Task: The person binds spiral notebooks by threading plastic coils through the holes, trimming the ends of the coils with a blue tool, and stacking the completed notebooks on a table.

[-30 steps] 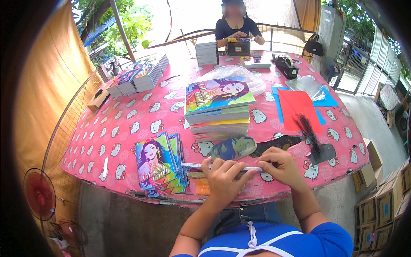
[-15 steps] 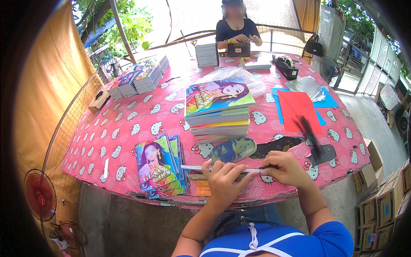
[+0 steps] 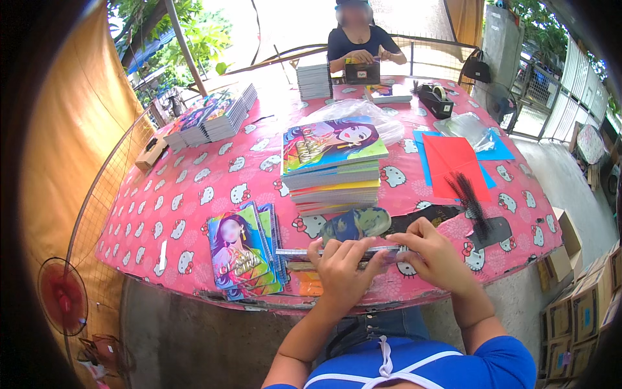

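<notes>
Near the table's front edge, a notebook [image 3: 293, 253] stands on edge, its narrow bound side facing up. My left hand [image 3: 343, 271] is closed over that side, fingers across the top and thumb toward me. At the notebook's right end, my right hand [image 3: 435, 257] pinches thumb and forefinger together at the binding; any small piece between them is too small to make out. Colourful spiral notebooks [image 3: 241, 254] lie overlapping left of my left hand. Just beyond my hands is a blue-and-yellow patterned pad [image 3: 355, 223]. A bunch of black plastic spiral coils [image 3: 468, 198] lies to the right.
A tall stack of notebooks [image 3: 334, 178] stands mid-table, with clear plastic [image 3: 382, 120] behind it. Red sheets [image 3: 453, 165] and blue sheets [image 3: 495, 149] lie right, near a tape dispenser [image 3: 435, 100]. Across the table sits a co-worker [image 3: 357, 48]; more notebook piles [image 3: 214, 117] stand far left.
My right hand has risen slightly and bent more at the notebook's right end. The left hand keeps its hold. Across the table, the co-worker's hands have shifted a little.
</notes>
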A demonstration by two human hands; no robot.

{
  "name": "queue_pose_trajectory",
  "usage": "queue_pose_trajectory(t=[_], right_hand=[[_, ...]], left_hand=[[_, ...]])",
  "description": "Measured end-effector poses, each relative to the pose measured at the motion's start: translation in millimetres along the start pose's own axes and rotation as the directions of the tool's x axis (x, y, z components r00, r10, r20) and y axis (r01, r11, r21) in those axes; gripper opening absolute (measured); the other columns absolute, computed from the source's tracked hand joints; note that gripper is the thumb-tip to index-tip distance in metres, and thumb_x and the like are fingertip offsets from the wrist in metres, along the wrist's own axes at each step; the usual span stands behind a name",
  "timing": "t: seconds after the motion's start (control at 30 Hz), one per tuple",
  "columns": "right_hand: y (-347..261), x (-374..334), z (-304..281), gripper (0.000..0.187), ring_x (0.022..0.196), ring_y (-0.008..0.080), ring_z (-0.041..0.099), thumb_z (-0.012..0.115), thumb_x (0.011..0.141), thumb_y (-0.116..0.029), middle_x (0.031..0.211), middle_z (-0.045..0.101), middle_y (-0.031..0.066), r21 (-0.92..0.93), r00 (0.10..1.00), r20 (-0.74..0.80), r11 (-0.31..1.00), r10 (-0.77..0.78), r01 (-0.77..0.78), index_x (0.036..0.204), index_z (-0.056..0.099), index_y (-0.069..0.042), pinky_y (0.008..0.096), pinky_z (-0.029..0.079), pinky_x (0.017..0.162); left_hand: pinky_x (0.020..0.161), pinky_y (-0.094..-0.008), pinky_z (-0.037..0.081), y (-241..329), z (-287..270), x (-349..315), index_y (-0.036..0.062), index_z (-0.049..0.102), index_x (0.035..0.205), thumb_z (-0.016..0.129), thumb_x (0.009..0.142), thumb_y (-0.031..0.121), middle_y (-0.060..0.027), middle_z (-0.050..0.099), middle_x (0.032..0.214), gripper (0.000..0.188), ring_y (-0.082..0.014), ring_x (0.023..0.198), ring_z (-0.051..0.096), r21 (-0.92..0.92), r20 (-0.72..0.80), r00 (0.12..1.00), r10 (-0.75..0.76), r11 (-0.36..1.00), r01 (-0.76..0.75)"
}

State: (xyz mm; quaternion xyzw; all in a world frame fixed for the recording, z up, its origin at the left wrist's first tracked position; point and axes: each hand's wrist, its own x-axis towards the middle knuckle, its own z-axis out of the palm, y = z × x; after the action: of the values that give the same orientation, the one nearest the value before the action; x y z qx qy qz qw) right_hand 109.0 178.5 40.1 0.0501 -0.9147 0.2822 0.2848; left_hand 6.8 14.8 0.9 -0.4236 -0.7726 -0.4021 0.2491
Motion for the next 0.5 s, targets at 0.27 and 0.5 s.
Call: queue_pose_trajectory(t=[0.27, 0.5], right_hand=[[11, -10, 8, 0.023, 0.072, 0.0278, 0.061, 0.069, 0.082, -0.007, 0.088, 0.058, 0.0117, 0.033, 0.999, 0.007, 0.998, 0.044, -0.044, 0.103, 0.06, -0.004, 0.0361, 0.047, 0.06], [7, -7, 16, 0.021, 0.073, 0.0295, 0.061, 0.072, 0.08, -0.014, 0.089, 0.058, 0.0103, -0.093, 0.999, -0.026, 0.995, -0.024, 0.021, 0.095, 0.061, -0.005, 0.0372, 0.047, 0.058]], left_hand=[[0.092, -0.0404, 0.029, -4, -2, -4, 0.0128, 0.066, 0.088, 0.077, 0.076, 0.021, 0.001, 0.068, 0.088, 0.018, -0.0165, 0.082, 0.061, -0.113, -0.016, 1.0, 0.013, 0.994, -0.015], [0.092, -0.0397, 0.03, -6, -5, -4, 0.0121, 0.066, 0.085, 0.078, 0.074, 0.017, 0.0018, 0.069, 0.086, 0.017, -0.0155, 0.08, 0.06, -0.149, -0.019, 0.999, 0.028, 0.988, -0.031]])
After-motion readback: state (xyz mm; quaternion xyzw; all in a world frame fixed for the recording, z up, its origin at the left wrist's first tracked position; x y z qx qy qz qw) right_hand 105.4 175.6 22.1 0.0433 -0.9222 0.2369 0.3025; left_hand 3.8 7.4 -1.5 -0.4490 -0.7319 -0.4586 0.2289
